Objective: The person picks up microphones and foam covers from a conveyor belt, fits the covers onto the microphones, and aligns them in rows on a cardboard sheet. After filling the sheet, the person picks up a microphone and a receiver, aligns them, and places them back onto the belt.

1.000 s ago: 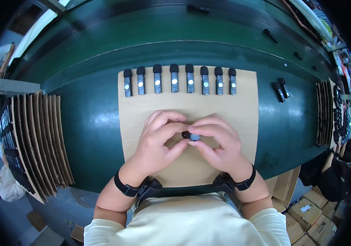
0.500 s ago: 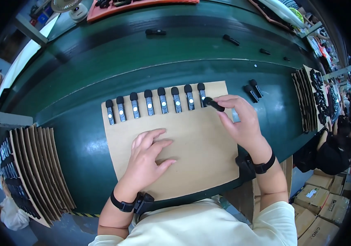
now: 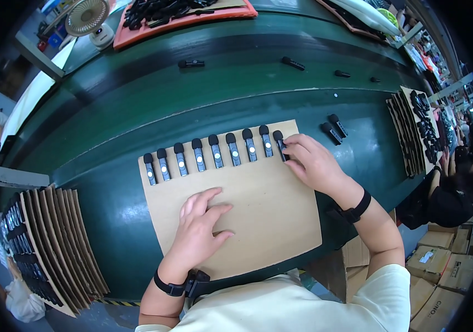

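Pinched ninth foam-capped microphone point(image 3: 279, 139) in right hand point(image 3: 319, 167) beside eight aligned microphones point(image 3: 216, 151) on cardboard sheet point(image 3: 269, 207); held left hand point(image 3: 195, 231) half-open, empty; saw two loose microphones point(image 3: 332, 133) off-sheet, unplaced.

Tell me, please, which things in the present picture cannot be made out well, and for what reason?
Head view: the rightmost microphone of the row, its lower front covered by the right hand's grip.
Head view: the orange tray, its far side cut off by the top edge.
Head view: the white dot on the green surface, too small to identify.
Head view: the lower-left co-worker, partly lost in the dark lens rim.
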Demonstrator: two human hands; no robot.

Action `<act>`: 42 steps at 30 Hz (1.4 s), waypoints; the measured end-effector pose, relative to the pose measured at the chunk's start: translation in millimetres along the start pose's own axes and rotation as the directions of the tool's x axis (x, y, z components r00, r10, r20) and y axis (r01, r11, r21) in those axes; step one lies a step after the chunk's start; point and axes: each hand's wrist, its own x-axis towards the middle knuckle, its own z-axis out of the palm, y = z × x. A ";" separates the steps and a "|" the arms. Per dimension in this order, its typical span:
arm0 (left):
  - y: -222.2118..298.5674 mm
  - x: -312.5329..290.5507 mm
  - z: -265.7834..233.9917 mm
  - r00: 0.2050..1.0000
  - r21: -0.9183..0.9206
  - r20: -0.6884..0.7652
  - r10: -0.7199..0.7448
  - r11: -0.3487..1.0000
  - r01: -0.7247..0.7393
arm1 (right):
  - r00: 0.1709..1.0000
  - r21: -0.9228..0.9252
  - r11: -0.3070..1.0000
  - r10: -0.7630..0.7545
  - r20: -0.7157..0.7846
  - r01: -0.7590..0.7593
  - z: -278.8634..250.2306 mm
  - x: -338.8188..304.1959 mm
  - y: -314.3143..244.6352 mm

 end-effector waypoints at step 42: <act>-137.8 127.8 -202.0 0.964 0.360 -0.265 -0.015 0.926 0.113 | 0.924 -0.271 0.908 0.361 0.125 -0.318 12.3 189.9 126.2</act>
